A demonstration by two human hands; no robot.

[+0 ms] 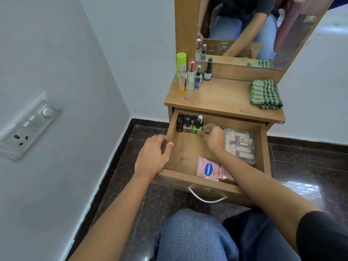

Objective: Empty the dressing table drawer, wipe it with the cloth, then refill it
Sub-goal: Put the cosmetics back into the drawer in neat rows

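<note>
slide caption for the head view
Right hand pinches a green bottle in the open drawer; left hand holds the drawer's side.

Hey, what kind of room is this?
Probably a bedroom or dressing corner at home: a wooden dressing table with a mirror, perfume and cosmetic bottles on top, and nail polish bottles in its open drawer.

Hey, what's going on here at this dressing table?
A seated person is working in the open drawer. The right hand pinches a green nail polish bottle among the small bottles in the back left corner, while the left hand holds the drawer's left wall. A pink sachet and a clear pack of tubes lie inside. The checked cloth sits folded on the tabletop, untouched.
</note>
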